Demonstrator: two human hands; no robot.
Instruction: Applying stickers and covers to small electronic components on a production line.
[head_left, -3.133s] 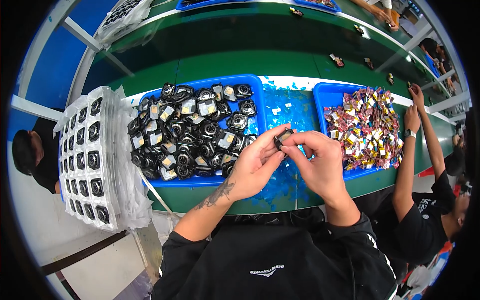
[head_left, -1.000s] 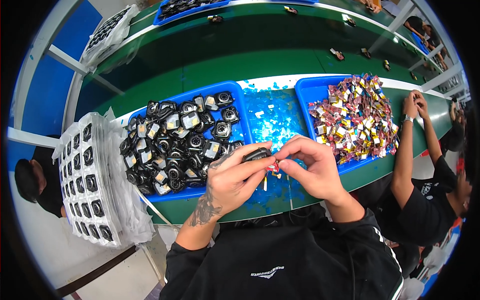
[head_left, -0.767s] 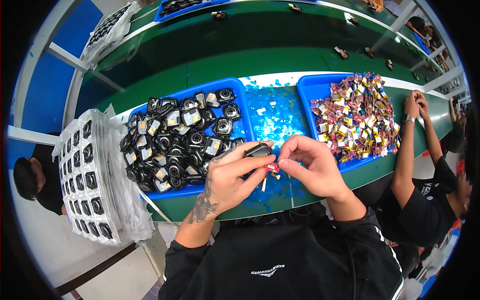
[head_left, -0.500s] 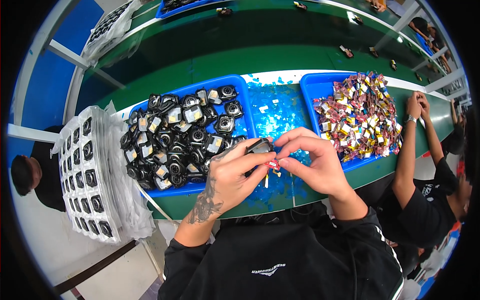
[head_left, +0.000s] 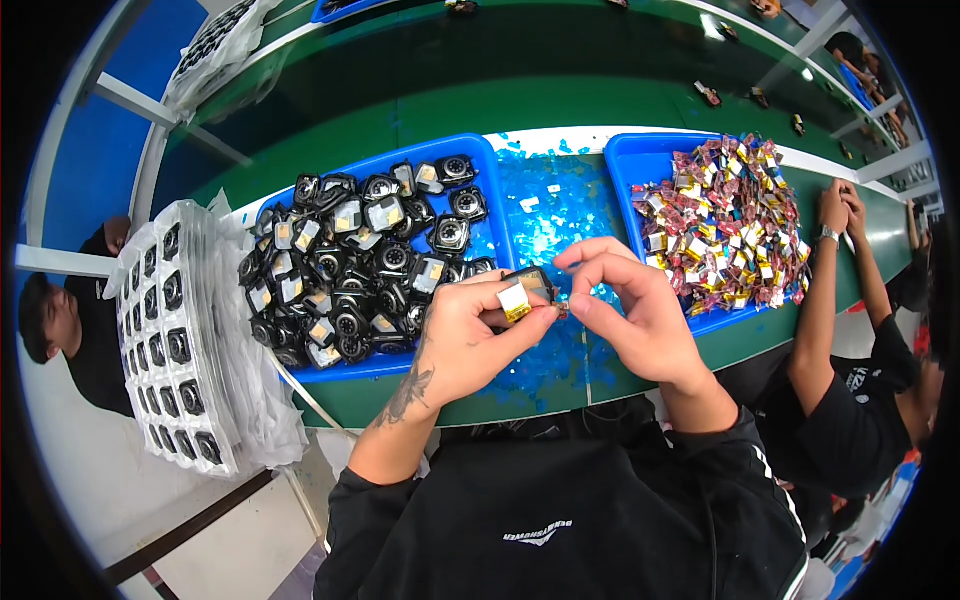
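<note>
Left hand (head_left: 468,335): closed on a dark case (head_left: 538,283), thumb on the near side.
Right hand (head_left: 648,330): fingers curled just beside the case; whether they pinch anything cannot be told.
Forearms: angled inward.
Case: at the left fingertips; white-and-yellow piece (head_left: 514,301) against those fingers.

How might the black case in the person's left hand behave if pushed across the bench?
The black case probably wouldn't flex: its squared rim looks rigid in the left hand. Rolling seems unlikely, given the flat-sided shape of similar cases in the left blue bin. It might slide easily where loose blue flakes cover the bench.
</note>
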